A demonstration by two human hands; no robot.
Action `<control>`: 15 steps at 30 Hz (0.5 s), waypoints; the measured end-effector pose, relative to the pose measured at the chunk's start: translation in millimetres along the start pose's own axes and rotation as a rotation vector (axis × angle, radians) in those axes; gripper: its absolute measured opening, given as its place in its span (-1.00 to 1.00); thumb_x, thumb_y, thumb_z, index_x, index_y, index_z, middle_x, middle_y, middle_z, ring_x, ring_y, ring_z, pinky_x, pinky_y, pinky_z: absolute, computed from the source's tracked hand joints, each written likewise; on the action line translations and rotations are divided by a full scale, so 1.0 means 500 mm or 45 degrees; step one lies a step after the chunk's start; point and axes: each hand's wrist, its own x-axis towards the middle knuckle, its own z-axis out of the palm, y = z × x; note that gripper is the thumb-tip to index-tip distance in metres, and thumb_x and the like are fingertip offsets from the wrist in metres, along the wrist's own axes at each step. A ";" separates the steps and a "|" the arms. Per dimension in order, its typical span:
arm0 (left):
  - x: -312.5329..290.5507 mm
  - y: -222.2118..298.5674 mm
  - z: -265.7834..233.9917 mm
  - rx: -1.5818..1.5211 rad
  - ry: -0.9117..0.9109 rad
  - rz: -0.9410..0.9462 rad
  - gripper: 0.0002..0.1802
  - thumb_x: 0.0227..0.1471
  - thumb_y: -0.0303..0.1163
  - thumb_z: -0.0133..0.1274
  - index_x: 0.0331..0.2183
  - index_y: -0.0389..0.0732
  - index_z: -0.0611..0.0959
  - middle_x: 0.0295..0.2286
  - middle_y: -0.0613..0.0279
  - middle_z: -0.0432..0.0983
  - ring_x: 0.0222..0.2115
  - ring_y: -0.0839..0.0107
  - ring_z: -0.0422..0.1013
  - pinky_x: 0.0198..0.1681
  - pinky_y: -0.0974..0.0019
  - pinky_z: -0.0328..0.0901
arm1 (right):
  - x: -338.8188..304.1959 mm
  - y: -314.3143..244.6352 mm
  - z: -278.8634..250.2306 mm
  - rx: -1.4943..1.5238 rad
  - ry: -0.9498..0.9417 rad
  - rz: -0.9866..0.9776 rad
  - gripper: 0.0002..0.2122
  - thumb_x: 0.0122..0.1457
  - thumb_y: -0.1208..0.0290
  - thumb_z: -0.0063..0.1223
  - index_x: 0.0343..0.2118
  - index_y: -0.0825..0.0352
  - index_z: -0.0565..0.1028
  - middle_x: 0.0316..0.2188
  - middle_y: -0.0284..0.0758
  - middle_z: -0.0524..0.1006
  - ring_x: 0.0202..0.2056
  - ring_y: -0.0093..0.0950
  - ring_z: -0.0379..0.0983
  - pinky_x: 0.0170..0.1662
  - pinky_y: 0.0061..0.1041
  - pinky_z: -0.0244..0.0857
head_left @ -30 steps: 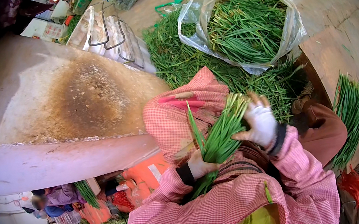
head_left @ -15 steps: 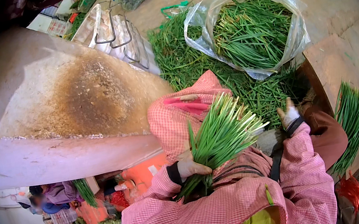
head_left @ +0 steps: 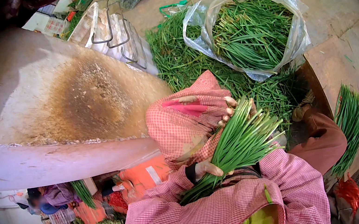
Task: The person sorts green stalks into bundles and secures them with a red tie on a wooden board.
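A bunch of long green garlic chives point(head_left: 243, 142) with pale cut ends lies slantwise in front of my body, its pale ends toward the upper right. My left hand point(head_left: 207, 169) is wrapped round its lower, leafy part. Only the fingers of my right hand point(head_left: 227, 113) show, curled round the far side of the bunch; the chives hide its palm. A pink checked cloth point(head_left: 180, 119) covers my knee just beyond the bunch.
A clear plastic bag point(head_left: 302, 29) full of green trimmings stands ahead on a heap of loose trimmings point(head_left: 174, 47). Left are a stained pale slab point(head_left: 21, 90) and a white crate with metal handles point(head_left: 147, 58). Another chive bunch point(head_left: 350, 124) lies on a board at right.
My right hand has come from the trimmings at the right to the far side of the bunch. The left hand and the bunch have shifted slightly to the right.
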 end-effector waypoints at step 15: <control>0.111 0.035 -0.067 0.462 -0.067 0.563 0.13 -0.48 -0.27 0.26 0.05 -0.21 -0.11 -0.09 0.32 0.02 -0.08 0.50 -0.02 0.00 0.43 -0.17 | -0.017 -0.001 0.028 0.192 -0.117 0.104 -0.43 0.06 -0.09 -0.45 -0.06 0.35 0.18 -0.15 -0.12 0.32 -0.16 -0.24 0.28 -0.11 -0.26 0.20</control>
